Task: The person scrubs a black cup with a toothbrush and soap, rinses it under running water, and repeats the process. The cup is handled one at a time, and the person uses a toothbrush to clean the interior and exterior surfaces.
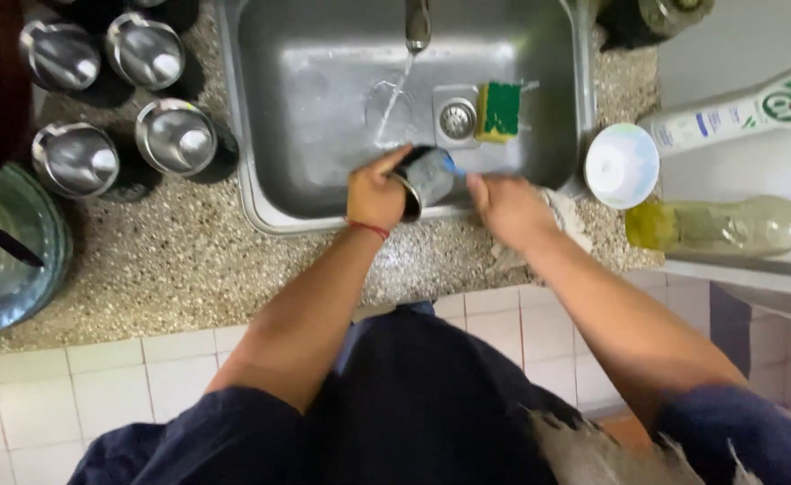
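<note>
Over the near edge of the steel sink (324,108), my left hand (376,190) grips a metal cup (425,178) lying on its side. My right hand (506,208) is at the cup's right end, closed on a small blue scrubbing thing (450,164) that is mostly hidden. A thin stream of water runs from the tap (417,22) into the basin just behind the cup. A yellow and green sponge (500,111) lies by the drain (457,119).
Several upturned steel cups (175,136) stand on the speckled counter at left, beside a glass bowl (5,247). At right are a white round lid (623,165), a white squeeze bottle (737,112) and a bottle of yellow liquid (728,224). A cloth (568,216) lies under my right wrist.
</note>
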